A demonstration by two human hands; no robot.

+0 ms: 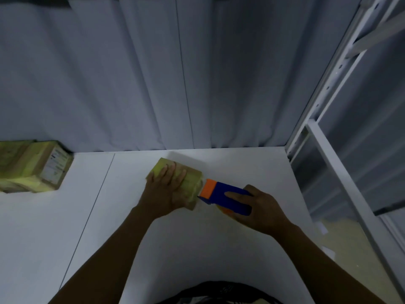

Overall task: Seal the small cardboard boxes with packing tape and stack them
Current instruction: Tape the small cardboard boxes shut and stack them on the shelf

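The left hand lies flat, fingers spread, on a small cardboard box mid-tabletop, while the right hand grips a blue-and-orange tape dispenser whose nose touches the box's right end. Taped boxes sit far left on the white tabletop, with a grey curtain behind.

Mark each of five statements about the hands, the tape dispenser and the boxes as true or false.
1. The left hand lies on top of the small box. True.
2. The right hand holds red scissors. False: it grips a blue and orange tape dispenser.
3. The dispenser's orange end meets the small box's right end. True.
4. The other taped boxes sit to the right of the hands. False: they are at the far left of the table, by the curtain.
5. A white metal rack stands right of the table. True.
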